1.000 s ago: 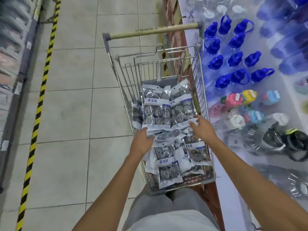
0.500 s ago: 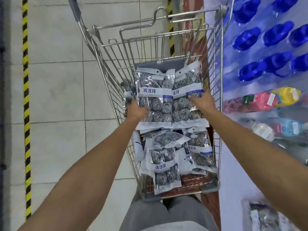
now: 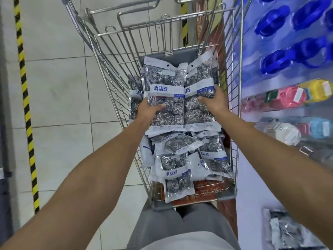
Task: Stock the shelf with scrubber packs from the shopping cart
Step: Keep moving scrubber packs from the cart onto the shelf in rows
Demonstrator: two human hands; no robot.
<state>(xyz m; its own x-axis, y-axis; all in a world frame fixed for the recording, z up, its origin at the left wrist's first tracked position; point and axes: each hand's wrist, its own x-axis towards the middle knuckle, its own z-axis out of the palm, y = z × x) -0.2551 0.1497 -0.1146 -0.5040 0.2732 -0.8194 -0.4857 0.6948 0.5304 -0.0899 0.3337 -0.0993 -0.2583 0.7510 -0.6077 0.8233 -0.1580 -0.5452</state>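
Head view: a person leans over a wire shopping cart whose handle end is cut off by the top of the frame. The shelf along the cart's right side is blurred, its blue-capped bottles and coloured bottles hard to make out, and a pile of packs at the lower right corner is too smeared to identify with certainty.

Two large scrubber packs lie side by side across the far half of the cart basket, each showing steel-wool balls under a white band with blue lettering. The left hand grips the left pack at its left edge, thumb curled over the clear front, fingers hidden beneath. The right hand grips the right pack at its right edge, close to the cart's right wall, fingers curled over the white band.

Smaller packs lie in a loose heap in the near half of the basket, overlapping one another. More packs are wedged against the cart's left wall, mostly hidden behind the left hand.
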